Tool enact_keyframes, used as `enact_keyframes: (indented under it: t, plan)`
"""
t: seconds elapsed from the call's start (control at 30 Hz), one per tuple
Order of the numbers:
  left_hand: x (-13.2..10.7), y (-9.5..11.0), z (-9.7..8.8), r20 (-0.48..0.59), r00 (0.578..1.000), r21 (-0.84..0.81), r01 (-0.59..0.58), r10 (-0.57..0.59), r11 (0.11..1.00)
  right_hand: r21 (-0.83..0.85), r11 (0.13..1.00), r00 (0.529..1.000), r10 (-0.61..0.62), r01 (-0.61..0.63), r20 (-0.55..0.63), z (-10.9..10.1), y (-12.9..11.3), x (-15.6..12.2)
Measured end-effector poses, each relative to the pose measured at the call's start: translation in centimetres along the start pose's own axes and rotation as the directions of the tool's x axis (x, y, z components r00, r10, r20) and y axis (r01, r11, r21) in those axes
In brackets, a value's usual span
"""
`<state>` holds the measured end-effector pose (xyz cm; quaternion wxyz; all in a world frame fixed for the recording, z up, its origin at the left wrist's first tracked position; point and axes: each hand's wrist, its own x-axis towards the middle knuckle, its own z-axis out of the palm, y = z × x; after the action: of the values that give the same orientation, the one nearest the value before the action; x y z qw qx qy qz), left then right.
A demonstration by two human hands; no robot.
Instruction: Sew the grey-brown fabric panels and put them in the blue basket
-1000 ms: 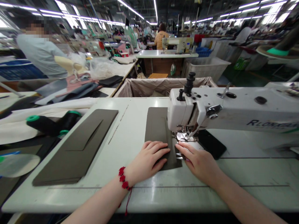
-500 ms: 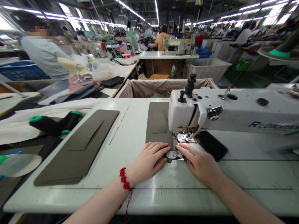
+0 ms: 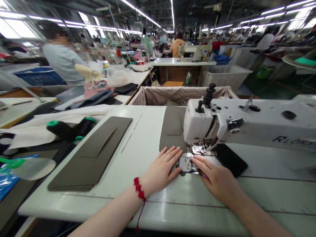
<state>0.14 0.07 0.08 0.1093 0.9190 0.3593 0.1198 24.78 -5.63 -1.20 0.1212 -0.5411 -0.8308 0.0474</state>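
Observation:
An olive-grey panel [image 3: 173,126] with a small patch piece on it lies to the left of the sewing machine [image 3: 199,121], partly hidden behind the machine head. My left hand [image 3: 165,168] rests flat on the panel's near end, fingers stretched out. Beside it, my right hand [image 3: 217,177] has its fingers extended and its fingertips touching the shiny metal plate [image 3: 185,163] just in front of the presser foot [image 3: 201,150]. Neither hand grasps anything visible. A stack of similar panels [image 3: 89,158] lies on the table left of my left hand.
A black phone [image 3: 232,160] lies under the machine arm. Black thread cones [image 3: 63,130] with green ends sit left of the stack. Beyond the table stands a cloth-lined bin [image 3: 153,95]. A co-worker in a light shirt [image 3: 63,62] is at the far left.
The panel has slid away from me, baring more of the metal plate. My left fingers lie more spread. The whole view has shifted, so things appear farther right.

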Motion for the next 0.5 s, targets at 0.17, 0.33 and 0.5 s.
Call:
enact_keyframes:
  t: [0.17,0.33,0.5]
  plan:
    - [-0.02,0.00,0.05,-0.009,1.000,0.012,-0.007,0.007,1.000,-0.003,1.000,1.000,-0.002,0.002,-0.005,0.09,0.01,-0.05]
    - [0.01,0.00,0.07,0.003,1.000,0.021,0.000,0.000,1.000,-0.006,1.000,1.000,0.012,-0.012,0.015,-0.04,-0.04,0.00]
    - [0.03,-0.02,0.09,0.010,1.000,0.024,0.004,-0.004,1.000,-0.001,1.000,1.000,0.013,-0.013,0.019,-0.05,-0.07,0.02]
